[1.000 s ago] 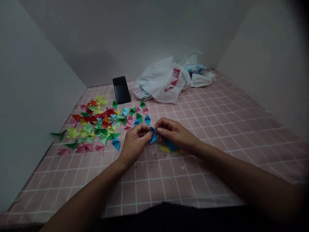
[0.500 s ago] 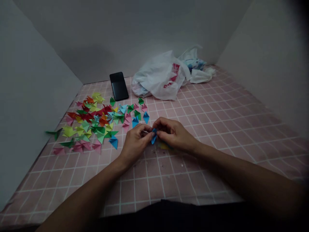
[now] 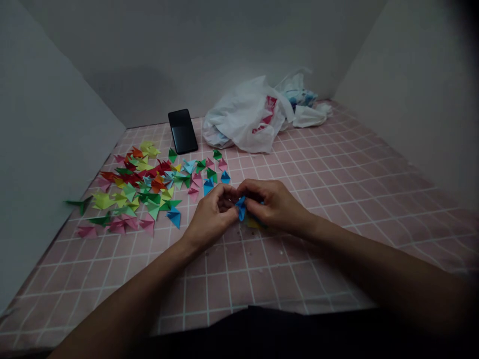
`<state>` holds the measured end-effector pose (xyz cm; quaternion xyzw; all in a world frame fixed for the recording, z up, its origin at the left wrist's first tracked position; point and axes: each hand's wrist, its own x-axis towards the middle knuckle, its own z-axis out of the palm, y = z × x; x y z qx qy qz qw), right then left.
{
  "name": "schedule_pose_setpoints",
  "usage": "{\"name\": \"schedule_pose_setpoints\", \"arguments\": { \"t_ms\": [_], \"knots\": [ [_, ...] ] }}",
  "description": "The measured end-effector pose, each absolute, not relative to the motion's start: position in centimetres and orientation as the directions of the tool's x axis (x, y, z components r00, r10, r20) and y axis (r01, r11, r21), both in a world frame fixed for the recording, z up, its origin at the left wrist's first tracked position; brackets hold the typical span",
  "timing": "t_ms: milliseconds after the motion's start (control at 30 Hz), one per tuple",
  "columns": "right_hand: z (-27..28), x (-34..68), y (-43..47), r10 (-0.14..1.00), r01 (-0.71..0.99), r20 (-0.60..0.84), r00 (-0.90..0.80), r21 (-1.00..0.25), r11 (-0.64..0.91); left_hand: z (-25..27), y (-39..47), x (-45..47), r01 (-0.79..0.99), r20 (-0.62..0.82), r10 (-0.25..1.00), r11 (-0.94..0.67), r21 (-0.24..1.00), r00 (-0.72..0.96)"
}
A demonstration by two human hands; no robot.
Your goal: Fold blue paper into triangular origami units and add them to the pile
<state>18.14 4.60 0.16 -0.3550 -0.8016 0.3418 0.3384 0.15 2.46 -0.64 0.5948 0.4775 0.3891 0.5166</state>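
Note:
A small folded piece of blue paper (image 3: 241, 209) sits between my two hands, over the tablecloth. My left hand (image 3: 215, 209) is closed, its thumb and fingertips at the paper's left side. My right hand (image 3: 273, 204) pinches the same piece from the right with thumb and index finger. Partly hidden beneath the right hand is some yellow paper (image 3: 253, 224). To the left lie many small folded paper cranes (image 3: 149, 199) in red, pink, green, yellow, orange and blue, the nearest being a blue crane (image 3: 174, 217).
A pink tablecloth with a white grid (image 3: 374, 184) covers the surface. At the back lie a black phone (image 3: 182, 131), a crumpled white plastic bag (image 3: 245, 117) and another bag with blue marks (image 3: 301, 97). Pale walls (image 3: 224, 45) enclose the back and sides.
The blue paper has turned slightly and shows more of its folded shape between the fingertips. Both hands stay close together; the view has shifted a little.

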Motion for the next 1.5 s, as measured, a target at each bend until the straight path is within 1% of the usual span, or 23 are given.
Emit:
{"name": "schedule_pose_setpoints", "arguments": {
  "t_ms": [67,200,300,467,667,800,967,1100,1300,1400,1500],
  "knots": [
    [0.2,18.2,4.6,0.769,0.354,0.316,-0.556,-0.746,0.563,-0.7,2.4,0.1,0.182,-0.013,0.969,-0.034,0.983,0.248],
    [0.2,18.4,4.7,0.668,0.386,0.312,-0.675,-0.623,0.681,-0.9,2.5,0.0,0.247,-0.001,0.968,-0.063,0.967,0.252],
    [0.1,18.4,4.7,0.657,0.407,0.311,-0.687,-0.585,0.702,-0.8,2.4,0.1,0.253,-0.006,0.967,-0.061,0.965,0.254],
    [-0.1,18.2,4.5,0.709,0.447,0.347,-0.614,-0.588,0.674,-0.2,2.1,0.4,0.287,-0.008,0.970,-0.063,0.956,0.241],
    [-0.5,18.1,4.4,0.749,0.438,0.330,-0.575,-0.649,0.622,0.0,1.8,0.5,0.341,0.059,0.969,-0.141,0.929,0.241],
    [-0.7,18.1,4.4,0.764,0.463,0.315,-0.563,-0.646,0.607,-0.1,1.7,0.5,0.332,0.072,0.974,-0.143,0.932,0.216],
    [-0.5,18.0,4.5,0.777,0.475,0.312,-0.546,-0.648,0.595,-0.2,1.7,0.4,0.297,0.042,0.978,-0.102,0.949,0.205],
    [-0.2,18.0,4.5,0.788,0.458,0.289,-0.544,-0.685,0.567,-0.2,1.9,0.4,0.264,0.030,0.977,-0.086,0.961,0.211],
    [0.1,17.9,4.4,0.813,0.410,0.274,-0.514,-0.754,0.513,-0.1,2.0,0.4,0.267,0.014,0.980,-0.067,0.961,0.197],
    [0.2,17.9,4.4,0.822,0.423,0.268,-0.503,-0.753,0.504,0.1,1.9,0.4,0.252,-0.018,0.980,-0.033,0.967,0.199],
    [0.1,17.9,4.4,0.816,0.441,0.286,-0.502,-0.728,0.526,0.2,2.0,0.3,0.251,-0.077,0.971,0.019,0.968,0.225]
  ]
}}
